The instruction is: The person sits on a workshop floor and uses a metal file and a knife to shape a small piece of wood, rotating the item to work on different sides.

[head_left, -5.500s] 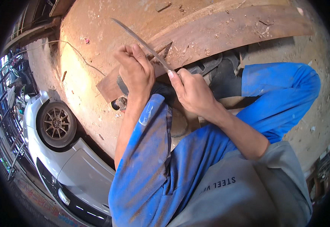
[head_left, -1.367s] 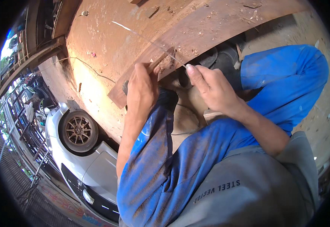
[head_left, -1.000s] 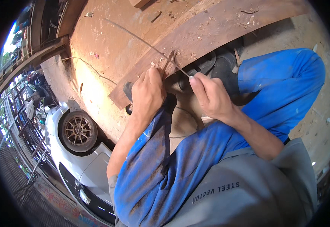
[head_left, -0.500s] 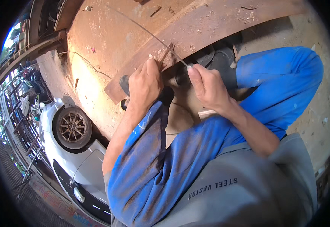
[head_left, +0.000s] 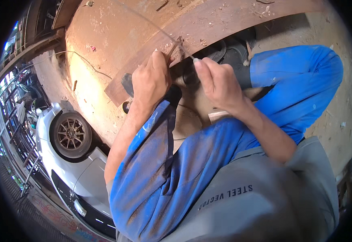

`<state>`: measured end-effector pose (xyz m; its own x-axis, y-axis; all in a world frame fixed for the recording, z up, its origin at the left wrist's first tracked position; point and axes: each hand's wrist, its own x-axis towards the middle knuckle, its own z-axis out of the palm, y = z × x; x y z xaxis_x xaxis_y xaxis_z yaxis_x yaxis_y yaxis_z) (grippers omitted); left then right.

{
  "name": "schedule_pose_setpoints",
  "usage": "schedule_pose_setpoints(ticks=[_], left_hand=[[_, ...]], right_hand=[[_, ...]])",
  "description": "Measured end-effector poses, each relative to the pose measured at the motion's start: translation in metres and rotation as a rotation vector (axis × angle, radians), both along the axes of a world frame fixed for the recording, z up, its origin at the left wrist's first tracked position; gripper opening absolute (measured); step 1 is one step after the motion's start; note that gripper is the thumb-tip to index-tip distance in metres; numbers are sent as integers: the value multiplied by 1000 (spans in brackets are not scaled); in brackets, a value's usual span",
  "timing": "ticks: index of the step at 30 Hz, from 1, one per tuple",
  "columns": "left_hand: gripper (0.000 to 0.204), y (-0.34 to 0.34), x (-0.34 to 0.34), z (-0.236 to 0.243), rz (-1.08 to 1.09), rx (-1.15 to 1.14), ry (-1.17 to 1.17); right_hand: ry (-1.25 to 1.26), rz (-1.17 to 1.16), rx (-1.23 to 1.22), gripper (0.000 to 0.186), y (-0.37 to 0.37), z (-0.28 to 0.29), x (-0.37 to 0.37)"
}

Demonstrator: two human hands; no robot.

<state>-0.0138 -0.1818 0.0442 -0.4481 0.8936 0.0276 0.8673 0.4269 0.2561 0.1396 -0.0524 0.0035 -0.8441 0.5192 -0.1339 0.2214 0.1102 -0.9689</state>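
My left hand point(head_left: 151, 78) is closed round a small brown piece of wood point(head_left: 172, 49), which sticks out past the fingers over the edge of a long plank point(head_left: 232, 24). In my right hand point(head_left: 221, 84) is the near end of a long thin metal rod point(head_left: 151, 22). The thumb lies along that end. The rod slants away to the far left and passes across the tip of the wood piece; motion blurs it, so whether it is a file cannot be made out. Pale wood shavings point(head_left: 203, 41) lie on the plank around the wood piece.
My bent legs in blue trousers point(head_left: 289, 74) lie on both sides of my hands. Dark round objects point(head_left: 216, 52) sit under the plank's near edge. A light wood block point(head_left: 218, 115) rests by my thigh. At left stand a silver car point(head_left: 85, 177) and its wheel point(head_left: 71, 134).
My right hand has moved slightly away and to the left, pushing the rod further past the wood piece. The whole view has shifted a little; my left hand keeps its grip.
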Motion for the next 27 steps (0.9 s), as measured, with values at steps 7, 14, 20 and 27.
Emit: schedule_pose_setpoints(ticks=[7, 14, 20, 27], left_hand=[[13, 0, 1, 0, -30, 1, 36], [13, -9, 0, -8, -14, -16, 23], [14, -5, 3, -4, -76, 25, 0], [13, 1, 2, 3, -44, -4, 10]], right_hand=[[-93, -3, 51, 46, 3, -11, 9], [-62, -8, 60, 43, -8, -12, 3], [-327, 94, 152, 32, 2, -30, 16], [-131, 9, 127, 41, -5, -53, 16]])
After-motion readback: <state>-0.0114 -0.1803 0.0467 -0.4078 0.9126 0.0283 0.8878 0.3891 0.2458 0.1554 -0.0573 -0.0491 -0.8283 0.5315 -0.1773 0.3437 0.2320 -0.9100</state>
